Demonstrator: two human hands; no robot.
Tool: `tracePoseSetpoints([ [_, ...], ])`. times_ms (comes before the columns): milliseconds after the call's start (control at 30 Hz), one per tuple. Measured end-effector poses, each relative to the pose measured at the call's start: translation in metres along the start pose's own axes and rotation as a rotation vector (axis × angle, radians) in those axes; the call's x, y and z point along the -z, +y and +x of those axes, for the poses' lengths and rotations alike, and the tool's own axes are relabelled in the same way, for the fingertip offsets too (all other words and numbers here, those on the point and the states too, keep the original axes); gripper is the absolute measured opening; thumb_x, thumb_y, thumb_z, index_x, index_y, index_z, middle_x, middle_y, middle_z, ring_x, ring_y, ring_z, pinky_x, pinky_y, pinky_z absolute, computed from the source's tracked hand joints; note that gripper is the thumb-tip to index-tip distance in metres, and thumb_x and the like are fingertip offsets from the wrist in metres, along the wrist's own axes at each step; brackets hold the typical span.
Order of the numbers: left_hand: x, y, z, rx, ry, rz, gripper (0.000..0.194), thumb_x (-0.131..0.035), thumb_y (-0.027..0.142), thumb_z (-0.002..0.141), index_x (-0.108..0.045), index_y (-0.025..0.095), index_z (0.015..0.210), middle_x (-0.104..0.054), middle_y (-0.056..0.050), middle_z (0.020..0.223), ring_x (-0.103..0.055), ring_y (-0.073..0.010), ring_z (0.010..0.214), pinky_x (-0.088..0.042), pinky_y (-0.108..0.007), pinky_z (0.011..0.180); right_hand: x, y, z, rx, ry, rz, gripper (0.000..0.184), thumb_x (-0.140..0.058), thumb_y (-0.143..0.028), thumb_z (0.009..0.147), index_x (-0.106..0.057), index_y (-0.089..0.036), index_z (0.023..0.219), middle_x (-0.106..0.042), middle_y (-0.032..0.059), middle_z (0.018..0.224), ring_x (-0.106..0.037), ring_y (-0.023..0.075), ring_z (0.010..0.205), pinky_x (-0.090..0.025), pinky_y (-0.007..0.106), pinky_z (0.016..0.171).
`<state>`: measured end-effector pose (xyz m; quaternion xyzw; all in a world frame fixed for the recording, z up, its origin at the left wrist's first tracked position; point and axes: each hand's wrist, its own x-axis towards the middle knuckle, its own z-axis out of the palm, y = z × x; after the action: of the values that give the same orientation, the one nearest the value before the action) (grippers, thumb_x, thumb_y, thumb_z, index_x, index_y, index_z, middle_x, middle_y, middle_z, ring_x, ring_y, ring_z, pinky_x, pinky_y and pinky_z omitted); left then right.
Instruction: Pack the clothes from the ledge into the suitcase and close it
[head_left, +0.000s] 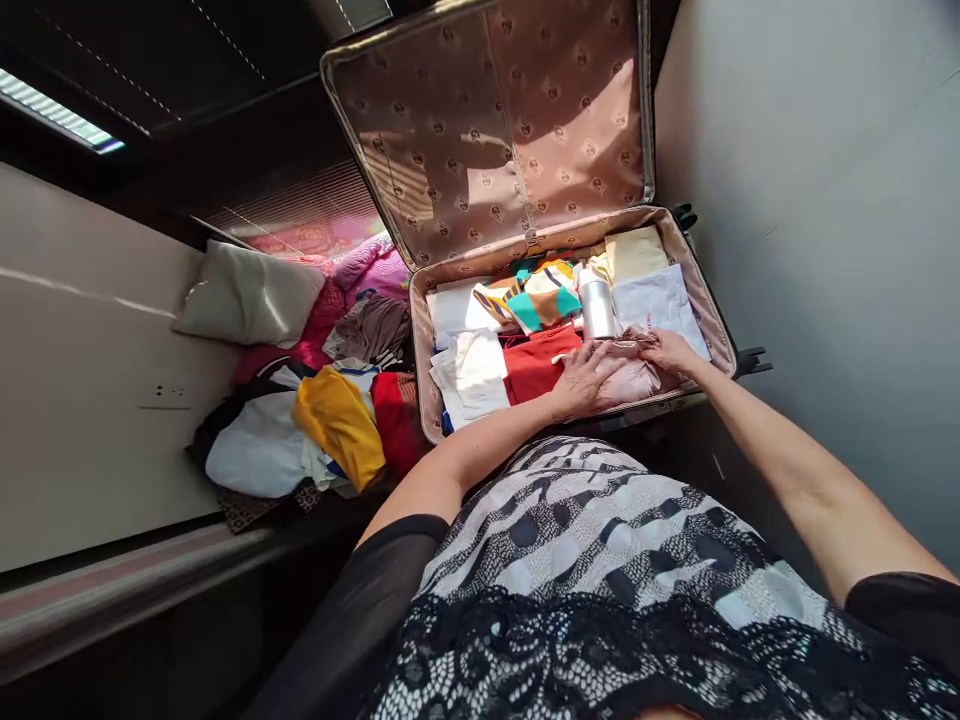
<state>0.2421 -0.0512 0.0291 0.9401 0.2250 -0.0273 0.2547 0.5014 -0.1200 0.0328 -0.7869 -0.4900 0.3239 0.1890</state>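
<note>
An open suitcase (421,345) lies in front of me, packed with folded clothes. My left hand (585,380) rests with fingers spread at the border of a red garment (536,365) and a pale pink garment (630,384). At the pink garment's far right edge, my right hand (667,352) has its fingers closed on the cloth. A silver cylindrical container (597,305) lies just beyond my hands. Left of it is a multicoloured patterned garment (546,298). White folded clothes (480,370) fill the near left corner, and a white cloth bag (656,305) lies to the right.
The raised suitcase lid (480,130) leans back at the far side. Loose clothes are heaped to the left, among them a yellow garment (341,425). A pillow (251,295) lies behind that heap. A pale wall (817,220) stands close on the right.
</note>
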Motion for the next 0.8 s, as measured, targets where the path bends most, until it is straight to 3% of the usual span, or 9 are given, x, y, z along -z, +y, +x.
tracePoseSetpoints([
  [67,-0.009,-0.002,0.008,-0.175,-0.116,0.053,0.075,-0.077,0.043,0.101,-0.055,0.038,0.172,-0.027,-0.012,0.19,-0.013,-0.049,0.175,-0.009,-0.074,0.138,-0.002,0.001,-0.007,0.04,0.084,-0.247,0.071,-0.076,-0.045,0.088,-0.067,-0.013,0.151,-0.074,0.0239,0.131,-0.066,0.0359,0.111,-0.057,0.045,0.093],
  [133,-0.018,-0.006,0.018,-0.231,-0.209,0.085,0.07,-0.073,0.038,0.103,-0.056,0.041,0.171,-0.026,-0.011,0.19,-0.011,-0.0517,0.175,-0.008,-0.081,0.135,-0.006,0.0,-0.015,0.14,0.084,-0.467,0.093,-0.078,-0.051,0.09,-0.047,-0.018,0.172,-0.057,0.0297,0.16,-0.06,0.043,0.127,-0.056,0.053,0.101],
  [267,-0.033,-0.01,0.033,-0.258,-0.262,0.106,0.07,-0.073,0.032,0.101,-0.058,0.04,0.169,-0.027,-0.015,0.189,-0.013,-0.0546,0.174,-0.016,-0.089,0.128,-0.021,0.009,-0.024,0.287,-0.18,-0.631,0.123,-0.087,-0.062,0.08,-0.027,-0.029,0.183,-0.035,0.0313,0.177,-0.058,0.0498,0.136,-0.053,0.064,0.109],
  [367,-0.037,-0.007,0.038,-0.248,-0.267,0.072,0.063,-0.073,0.033,0.1,-0.066,0.037,0.163,-0.033,-0.014,0.187,-0.016,-0.0507,0.175,-0.02,-0.085,0.129,-0.031,0.032,-0.016,0.3,-0.295,-0.65,0.124,-0.091,-0.053,0.076,-0.032,-0.024,0.181,-0.038,0.035,0.173,-0.058,0.0538,0.144,-0.052,0.063,0.113],
  [500,-0.024,-0.007,0.039,-0.182,-0.217,-0.074,0.049,-0.078,0.031,0.095,-0.082,0.032,0.144,-0.041,-0.011,0.184,-0.03,-0.0473,0.172,-0.022,-0.078,0.134,-0.039,0.069,0.007,0.382,-0.211,-0.633,0.106,-0.085,-0.048,0.08,-0.045,-0.023,0.174,-0.038,0.0372,0.172,-0.048,0.0585,0.156,-0.053,0.066,0.113],
  [567,-0.012,-0.012,0.024,-0.152,-0.08,-0.179,0.041,-0.08,0.029,0.095,-0.086,0.028,0.135,-0.048,-0.012,0.179,-0.041,-0.044,0.167,-0.029,-0.071,0.135,-0.041,0.084,0.014,0.43,-0.172,-0.576,0.096,-0.08,-0.05,0.082,-0.051,-0.024,0.169,-0.044,0.0372,0.168,-0.048,0.0599,0.156,-0.053,0.072,0.112],
  [667,0.009,-0.029,-0.033,-0.052,0.31,-0.355,0.032,-0.073,0.025,0.102,-0.086,0.022,0.131,-0.064,-0.019,0.161,-0.061,-0.0336,0.152,-0.049,-0.055,0.129,-0.037,0.094,0.017,0.442,-0.194,-0.504,0.09,-0.076,-0.053,0.082,-0.058,-0.021,0.164,-0.049,0.0404,0.161,-0.058,0.0608,0.146,-0.053,0.072,0.111],
  [733,0.024,-0.05,-0.09,0.143,0.647,-0.438,0.03,-0.07,0.028,0.105,-0.082,0.02,0.131,-0.071,-0.019,0.148,-0.069,-0.0298,0.14,-0.058,-0.048,0.12,-0.031,0.093,0.019,0.437,-0.224,-0.479,0.089,-0.079,-0.052,0.078,-0.064,-0.02,0.159,-0.055,0.0418,0.154,-0.068,0.0597,0.132,-0.057,0.069,0.106],
  [800,0.04,-0.078,-0.154,0.454,0.942,-0.454,0.033,-0.069,0.032,0.106,-0.078,0.019,0.135,-0.073,-0.018,0.142,-0.07,-0.0302,0.137,-0.063,-0.044,0.111,-0.024,0.086,0.024,0.495,-0.211,-0.463,0.086,-0.081,-0.053,0.075,-0.069,-0.023,0.154,-0.06,0.0401,0.147,-0.074,0.0584,0.118,-0.059,0.069,0.098],
])
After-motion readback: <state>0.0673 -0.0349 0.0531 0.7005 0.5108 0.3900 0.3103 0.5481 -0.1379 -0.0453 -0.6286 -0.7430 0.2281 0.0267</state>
